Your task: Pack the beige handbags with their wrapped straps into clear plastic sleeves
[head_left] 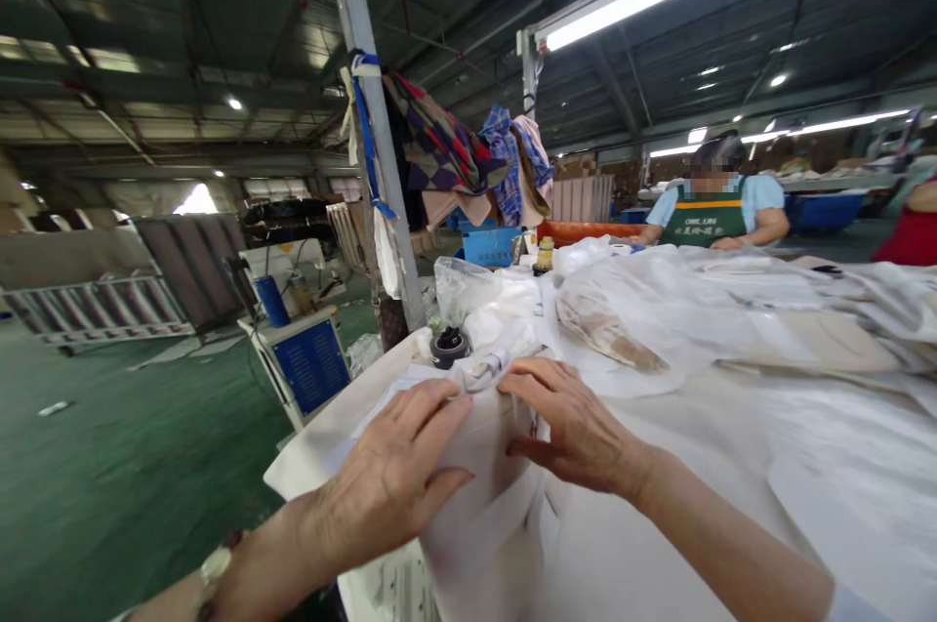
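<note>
My left hand (pixel 402 461) lies on a smooth off-white sheet of material (pixel 487 446), its fingers stretched forward and the thumb held apart. From the other side my right hand (pixel 575 422) touches the same piece with bent fingertips, its thumb away from the fingers. Neither hand is closed around anything. The sheet bulges up between the hands and hangs toward me over the near edge. A small crumpled whitish bundle (pixel 479 368) sits just past my fingertips. Farther on is a dark roll of tape (pixel 449 346), or something shaped like one.
Clear plastic and white material (pixel 659 300) cover the table to the right. Across it works a person in a green apron (pixel 707 212). A metal post (pixel 381 134) with hanging clothes stands at the table's far left corner. Left of the table is a blue-fronted cabinet (pixel 311 363).
</note>
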The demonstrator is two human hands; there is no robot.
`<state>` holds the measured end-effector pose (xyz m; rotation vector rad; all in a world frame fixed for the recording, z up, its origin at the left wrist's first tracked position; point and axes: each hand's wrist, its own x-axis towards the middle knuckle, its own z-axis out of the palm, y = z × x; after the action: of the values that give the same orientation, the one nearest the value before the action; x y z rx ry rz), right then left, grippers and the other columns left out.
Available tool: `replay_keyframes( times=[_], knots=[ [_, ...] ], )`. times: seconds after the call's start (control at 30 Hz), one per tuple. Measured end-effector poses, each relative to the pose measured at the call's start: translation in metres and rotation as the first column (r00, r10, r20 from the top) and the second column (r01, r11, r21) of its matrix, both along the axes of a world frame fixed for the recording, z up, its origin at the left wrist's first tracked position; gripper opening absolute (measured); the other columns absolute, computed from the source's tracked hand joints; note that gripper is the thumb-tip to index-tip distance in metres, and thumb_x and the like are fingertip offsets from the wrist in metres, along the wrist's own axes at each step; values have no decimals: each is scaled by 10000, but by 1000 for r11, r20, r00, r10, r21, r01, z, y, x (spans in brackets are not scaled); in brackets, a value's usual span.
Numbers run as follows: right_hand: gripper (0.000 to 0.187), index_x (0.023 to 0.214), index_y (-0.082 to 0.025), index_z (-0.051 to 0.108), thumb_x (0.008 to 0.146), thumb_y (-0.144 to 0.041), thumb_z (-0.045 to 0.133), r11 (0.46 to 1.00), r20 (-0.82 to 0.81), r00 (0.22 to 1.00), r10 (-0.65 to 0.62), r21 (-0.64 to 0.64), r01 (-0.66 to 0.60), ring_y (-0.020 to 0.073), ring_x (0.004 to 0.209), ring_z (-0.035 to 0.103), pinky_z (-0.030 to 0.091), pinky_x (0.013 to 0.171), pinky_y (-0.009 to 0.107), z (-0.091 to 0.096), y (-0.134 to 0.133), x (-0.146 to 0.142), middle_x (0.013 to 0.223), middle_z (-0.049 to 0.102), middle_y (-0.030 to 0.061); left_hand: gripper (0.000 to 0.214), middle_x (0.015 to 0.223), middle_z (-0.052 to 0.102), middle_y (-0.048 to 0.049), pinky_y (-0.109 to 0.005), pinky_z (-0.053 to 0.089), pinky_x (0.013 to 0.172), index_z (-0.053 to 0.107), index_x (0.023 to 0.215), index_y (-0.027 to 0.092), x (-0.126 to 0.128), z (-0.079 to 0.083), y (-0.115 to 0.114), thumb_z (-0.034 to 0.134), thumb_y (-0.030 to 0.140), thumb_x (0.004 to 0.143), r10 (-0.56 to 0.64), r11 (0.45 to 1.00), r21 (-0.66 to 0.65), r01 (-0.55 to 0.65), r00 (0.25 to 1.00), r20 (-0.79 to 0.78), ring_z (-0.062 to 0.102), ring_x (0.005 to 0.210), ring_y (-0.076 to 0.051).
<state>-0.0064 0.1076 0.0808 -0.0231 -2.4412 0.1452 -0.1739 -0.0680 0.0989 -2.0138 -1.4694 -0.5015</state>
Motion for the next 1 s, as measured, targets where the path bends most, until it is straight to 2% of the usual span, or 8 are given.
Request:
replay_keyframes(
  times=[0.07, 0.17, 0.33, 0.47, 0.57, 0.7, 0.87, 1.0],
  knots=[
    [487, 1088, -165, 524, 656, -184, 748, 1000, -11, 1000, 9, -9, -9, 249, 1013, 508, 384, 841, 380, -1, -1, -5, 1121, 576, 106, 389, 1207, 480, -162, -391, 505, 891, 460, 1237, 129, -2, -10, 3, 518, 261, 875, 47, 997, 60, -49, 999, 27, 499, 1095, -269],
    [361, 1019, -164, 522, 706, -198, 699, 999, -55, 997, 49, -9, -50, 229, 910, 513, 377, 777, 359, -6, -3, -10, 1002, 604, 80, 343, 1133, 515, -144, -409, 496, 863, 491, 1193, 132, 0, -15, 5, 515, 220, 863, 104, 988, 113, -108, 994, 40, 502, 1056, -274],
    [126, 876, -186, 497, 817, -239, 594, 992, -92, 988, 121, -31, -124, 194, 766, 488, 348, 680, 322, -10, -3, -14, 820, 583, 36, 198, 960, 625, -108, -416, 438, 781, 542, 1061, 114, 6, -16, 7, 460, 199, 902, 88, 975, 206, -80, 996, -30, 568, 908, -252],
    [197, 807, -196, 480, 874, -364, 559, 978, -61, 983, 174, -104, -179, 169, 727, 488, 349, 652, 294, -7, -1, -15, 770, 563, 16, 159, 781, 624, -42, -371, 403, 705, 550, 998, 123, 6, -22, 10, 413, 175, 938, 28, 977, 209, -30, 1000, 14, 564, 702, -173],
    [282, 849, -191, 512, 879, -471, 531, 964, -46, 976, 213, -153, -218, 161, 750, 507, 365, 670, 282, -6, 1, -13, 806, 582, 22, 191, 672, 562, -10, -372, 385, 656, 561, 908, 133, 8, -22, 14, 389, 203, 952, 53, 977, 208, -51, 999, -4, 514, 611, -170],
    [379, 776, -183, 561, 909, -515, 436, 967, 56, 978, 201, -170, -189, 160, 751, 512, 368, 678, 282, -3, 0, -10, 790, 585, 34, 255, 673, 544, -20, -369, 358, 609, 553, 801, 154, 9, -16, 18, 378, 258, 956, 86, 991, 105, -82, 996, -36, 483, 616, -193],
    [489, 666, -175, 569, 948, -499, 335, 964, 233, 941, 245, -162, -211, 150, 697, 517, 359, 656, 280, 8, -2, -11, 718, 572, 30, 228, 687, 570, 4, -357, 340, 614, 532, 691, 183, 3, -9, 22, 550, 288, 892, 29, 996, -88, -29, 1000, 1, 495, 641, -184],
    [349, 729, -181, 537, 862, -503, 538, 953, 251, 949, 189, -279, -116, 146, 676, 500, 352, 607, 259, 16, -4, -9, 728, 555, 8, 170, 743, 600, 4, -364, 378, 674, 589, 719, 188, 5, 0, 25, 644, 300, 836, 89, 961, -261, -92, 996, -24, 525, 712, -191]
  ],
)
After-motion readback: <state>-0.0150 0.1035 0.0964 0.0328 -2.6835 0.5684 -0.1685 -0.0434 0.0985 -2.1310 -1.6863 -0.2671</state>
